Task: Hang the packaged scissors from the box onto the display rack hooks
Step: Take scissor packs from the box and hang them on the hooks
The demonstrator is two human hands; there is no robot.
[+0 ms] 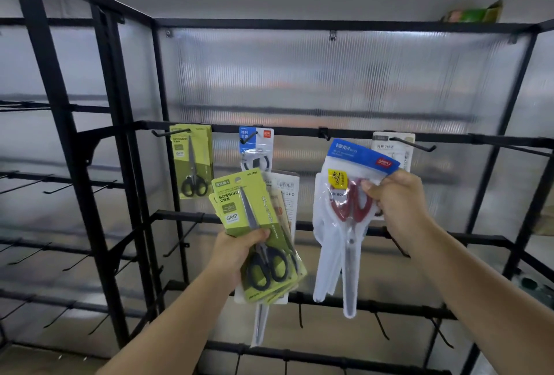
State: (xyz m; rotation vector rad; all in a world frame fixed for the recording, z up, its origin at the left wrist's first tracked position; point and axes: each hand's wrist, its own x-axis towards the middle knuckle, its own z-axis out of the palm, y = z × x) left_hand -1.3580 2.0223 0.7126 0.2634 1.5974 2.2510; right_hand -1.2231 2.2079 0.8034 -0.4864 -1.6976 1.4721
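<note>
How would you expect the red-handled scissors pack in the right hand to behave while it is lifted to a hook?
The red-handled scissors pack probably flexes: its clear sleeve looks thin. Pinched near the top by the right hand, it hangs blade-down, so it may swing. The glossy film could be slippery.

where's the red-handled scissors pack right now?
Head view, right of centre: the red-handled scissors pack is gripped by the right hand, just below the top rail's empty hook, not yet hung.

Black rack (299,131), hung scissor packs (192,161)
</note>
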